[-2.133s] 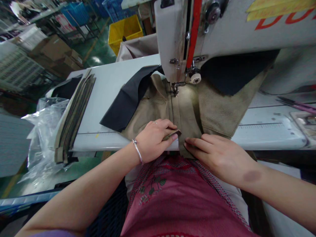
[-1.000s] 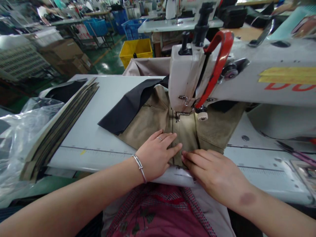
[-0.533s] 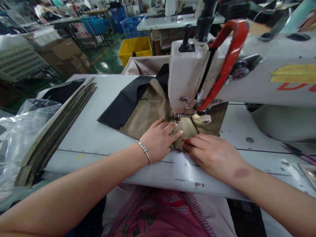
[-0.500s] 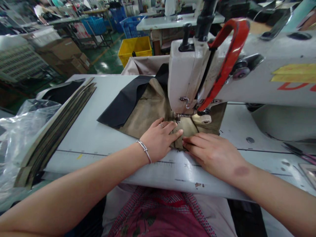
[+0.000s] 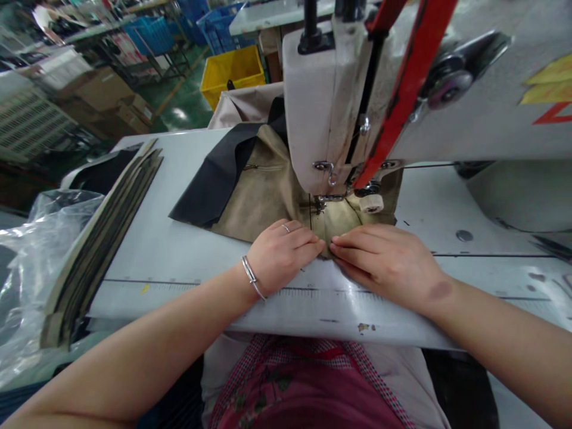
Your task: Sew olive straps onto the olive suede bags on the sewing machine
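Observation:
A brown fabric piece (image 5: 268, 199) with a dark navy layer (image 5: 210, 179) along its left side lies on the sewing machine bed. Its near edge runs beneath the presser foot (image 5: 320, 205) of a white sewing machine (image 5: 322, 119). My left hand (image 5: 286, 250), wearing a ring and a silver bracelet, has its fingers drawn together with thumb and forefinger on the fabric's near edge. Just right of it, my right hand (image 5: 384, 259) pinches the same edge between bent fingers. The fingertips of both hands are close together in front of the needle; the fabric under them is partly hidden.
A stack of brown and dark fabric strips (image 5: 107, 238) lies on the left of the table, beside clear plastic wrap (image 5: 49, 238). Scissors (image 5: 552, 245) rest at the right. Behind stand a yellow crate (image 5: 232, 68) and cardboard boxes (image 5: 102, 95).
My left fingers, spread on the fabric before, have closed together at its near edge. My right hand stays at the edge. The view has shifted closer to the machine.

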The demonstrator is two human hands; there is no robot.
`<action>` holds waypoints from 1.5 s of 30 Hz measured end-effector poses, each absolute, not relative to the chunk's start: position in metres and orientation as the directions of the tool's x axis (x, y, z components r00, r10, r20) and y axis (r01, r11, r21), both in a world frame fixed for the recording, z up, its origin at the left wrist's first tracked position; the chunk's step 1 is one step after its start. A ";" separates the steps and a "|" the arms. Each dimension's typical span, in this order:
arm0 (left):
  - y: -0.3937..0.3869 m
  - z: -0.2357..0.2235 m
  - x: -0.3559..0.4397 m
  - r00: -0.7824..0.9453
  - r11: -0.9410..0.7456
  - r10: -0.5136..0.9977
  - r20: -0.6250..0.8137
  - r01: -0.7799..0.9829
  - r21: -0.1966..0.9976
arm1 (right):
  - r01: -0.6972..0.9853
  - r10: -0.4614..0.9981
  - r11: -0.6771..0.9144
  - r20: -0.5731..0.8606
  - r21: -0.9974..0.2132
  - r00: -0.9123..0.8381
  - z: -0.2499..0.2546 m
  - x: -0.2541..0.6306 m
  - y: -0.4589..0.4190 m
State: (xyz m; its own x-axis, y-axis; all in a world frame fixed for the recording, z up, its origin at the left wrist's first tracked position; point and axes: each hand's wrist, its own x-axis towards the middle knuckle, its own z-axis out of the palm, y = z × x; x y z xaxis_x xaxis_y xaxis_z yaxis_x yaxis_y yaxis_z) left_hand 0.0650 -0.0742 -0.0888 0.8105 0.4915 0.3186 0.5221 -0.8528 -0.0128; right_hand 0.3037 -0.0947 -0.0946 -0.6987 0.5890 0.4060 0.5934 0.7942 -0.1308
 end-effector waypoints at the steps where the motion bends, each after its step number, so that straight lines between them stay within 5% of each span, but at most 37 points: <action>1: -0.074 -0.089 0.065 0.813 -0.861 0.478 0.333 0.508 -0.004 | 0.591 0.584 0.797 0.410 -0.126 -0.700 -0.095 0.304 -0.095; 21: -0.083 -0.084 0.068 0.843 -0.888 0.435 0.317 0.460 -0.006 | 0.575 0.566 0.811 0.402 -0.112 -0.720 -0.094 0.303 -0.104; 45: -0.049 -0.087 0.073 0.789 -0.838 0.521 0.326 0.546 0.017 | 0.721 0.725 0.678 0.290 -0.141 -0.625 -0.096 0.292 -0.078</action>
